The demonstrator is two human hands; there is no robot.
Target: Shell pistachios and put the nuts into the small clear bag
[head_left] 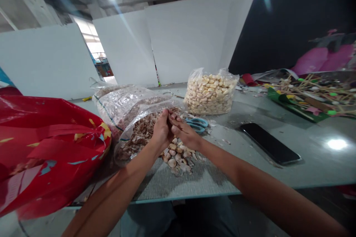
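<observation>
Both my hands meet above the table, my left hand and right hand pressed fingertip to fingertip, pinched narrow on something too small to make out. Just below them lies a heap of unpeeled garlic cloves. Touching my left hand is an open bag of papery skins. Farther back stands a bag of peeled cloves. Blue scissors lie near my right hand, and a dark phone sits well apart to the right.

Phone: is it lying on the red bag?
No, the phone lies flat on the grey table, off to the right hand side, far from the red bag.
</observation>
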